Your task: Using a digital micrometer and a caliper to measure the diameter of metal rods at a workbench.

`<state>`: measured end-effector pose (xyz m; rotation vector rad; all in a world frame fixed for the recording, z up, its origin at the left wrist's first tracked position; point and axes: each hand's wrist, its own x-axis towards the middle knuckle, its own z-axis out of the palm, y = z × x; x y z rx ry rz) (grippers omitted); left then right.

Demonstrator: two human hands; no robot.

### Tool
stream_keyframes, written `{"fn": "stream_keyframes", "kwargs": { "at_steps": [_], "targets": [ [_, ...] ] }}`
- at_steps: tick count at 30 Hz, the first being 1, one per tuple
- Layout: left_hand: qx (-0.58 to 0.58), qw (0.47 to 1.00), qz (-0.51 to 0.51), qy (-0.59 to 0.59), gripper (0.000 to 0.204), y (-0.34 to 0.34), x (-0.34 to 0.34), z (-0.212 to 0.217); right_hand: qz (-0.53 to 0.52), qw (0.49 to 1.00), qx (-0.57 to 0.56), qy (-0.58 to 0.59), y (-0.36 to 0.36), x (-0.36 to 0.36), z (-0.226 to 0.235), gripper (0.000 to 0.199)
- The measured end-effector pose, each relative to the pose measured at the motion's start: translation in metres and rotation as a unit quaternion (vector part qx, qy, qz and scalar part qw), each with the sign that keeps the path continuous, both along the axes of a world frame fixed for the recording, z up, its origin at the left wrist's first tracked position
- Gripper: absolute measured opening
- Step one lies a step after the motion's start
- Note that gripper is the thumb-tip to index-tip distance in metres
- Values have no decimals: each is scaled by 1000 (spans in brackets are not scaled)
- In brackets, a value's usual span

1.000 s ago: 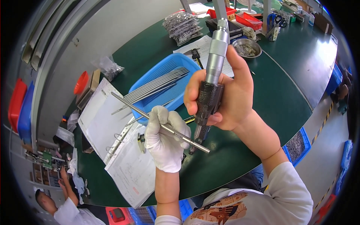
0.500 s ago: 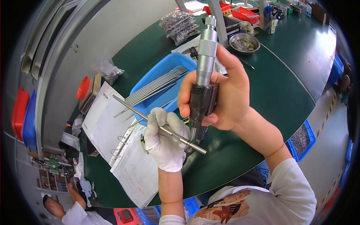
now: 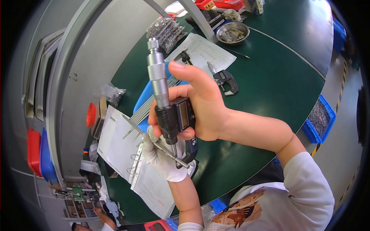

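A digital outside micrometer [image 3: 165, 121], with a silver thimble and a black body with a small display, is gripped in my bare right hand [image 3: 204, 102]. Its thimble points up, and the right thumb stands out beside it. My left hand [image 3: 163, 159], in a white glove, is closed around a thin metal rod [image 3: 133, 124]. The rod slants down to the right, its near end at the micrometer's spindle and frame; whether the jaws touch it I cannot tell. Behind the hands, a blue basket [image 3: 143, 96] of similar rods [image 3: 144, 111] is partly hidden.
An open ring binder [image 3: 115, 133] lies left of my hands. Farther back are a second micrometer [image 3: 228, 80], a caliper [image 3: 185, 57], a paper sheet [image 3: 210, 50], a steel bowl [image 3: 221, 39] and bagged parts [image 3: 165, 32]. Another person [image 3: 106, 219] is at lower left.
The view has shifted, uncovering the second micrometer. My right hand with its micrometer appears farther left and lower, its display now showing. The rod's near end has come to the micrometer's spindle.
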<state>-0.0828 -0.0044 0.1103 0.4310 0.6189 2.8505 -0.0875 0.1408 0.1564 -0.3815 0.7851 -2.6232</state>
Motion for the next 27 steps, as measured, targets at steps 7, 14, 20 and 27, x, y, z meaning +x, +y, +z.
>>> {"fn": "stream_keyframes", "kwargs": {
  "at_steps": [7, 14, 20, 27],
  "targets": [
    [-6, 998, -53, 23, 27, 8, 0, 6, 23, 999, -47, 11, 1, -1, -6, 60],
    [62, 995, -74, 22, 30, 2, -3, -4, -23, 1000, -14, 8, -5, -2, -6, 65],
    [-40, 999, 27, -20, 21, 2, 2, 3, -33, 998, 43, 27, -5, 0, -3, 77],
    [-52, 996, 46, -55, 26, 2, 5, 13, -14, 1000, 20, -16, -3, -1, -3, 76]
  ]
}}
